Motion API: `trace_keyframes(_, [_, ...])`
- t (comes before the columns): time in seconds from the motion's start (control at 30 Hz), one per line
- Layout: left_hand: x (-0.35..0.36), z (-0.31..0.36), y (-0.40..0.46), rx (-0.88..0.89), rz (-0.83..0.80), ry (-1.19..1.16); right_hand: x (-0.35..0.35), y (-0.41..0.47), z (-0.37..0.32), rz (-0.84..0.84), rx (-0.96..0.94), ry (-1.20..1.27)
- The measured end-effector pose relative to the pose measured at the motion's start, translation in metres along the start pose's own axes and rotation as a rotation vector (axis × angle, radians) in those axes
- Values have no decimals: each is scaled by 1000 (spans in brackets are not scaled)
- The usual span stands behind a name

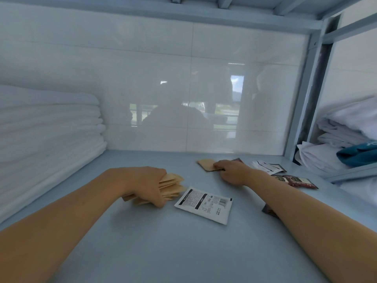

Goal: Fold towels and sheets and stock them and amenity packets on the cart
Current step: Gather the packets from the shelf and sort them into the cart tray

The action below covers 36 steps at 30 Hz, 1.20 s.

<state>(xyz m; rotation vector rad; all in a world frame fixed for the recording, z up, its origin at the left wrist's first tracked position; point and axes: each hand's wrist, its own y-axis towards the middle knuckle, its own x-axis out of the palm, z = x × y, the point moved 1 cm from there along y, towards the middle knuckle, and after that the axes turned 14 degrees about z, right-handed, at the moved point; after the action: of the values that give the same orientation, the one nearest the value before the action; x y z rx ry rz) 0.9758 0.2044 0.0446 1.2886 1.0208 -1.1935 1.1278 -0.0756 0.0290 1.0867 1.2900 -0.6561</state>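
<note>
My left hand (145, 184) grips a fanned stack of tan amenity packets (173, 185) just above the pale blue shelf (163, 252). Further back and to the right, my right hand (232, 172) pinches the near edge of another tan packet (206, 164) that lies flat on the shelf. A white packet with black print (204, 205) lies between my arms. Dark red packets (295, 180) and white packets (265, 166) are scattered right of my right hand. One dark packet (269, 210) peeks out from under my right forearm.
A tall stack of folded white towels (47, 135) fills the shelf's left side. A glossy white tiled wall (193, 88) closes the back. Beyond the blue metal upright (310, 99) at right sit rumpled white linens (342, 135) and a teal cloth (359, 154).
</note>
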Motion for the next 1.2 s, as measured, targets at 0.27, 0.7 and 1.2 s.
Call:
trace_keyframes(0.27, [4, -11, 4, -93, 169, -21, 4, 9, -30, -1, -162, 102])
trace_keyframes(0.7, [11, -23, 11, -59, 247, -81, 11, 23, -27, -53, -81, 81])
trace_keyframes(1.2, [-1, -18, -2, -8, 317, -183, -12, -42, -90, 66, -404, 193])
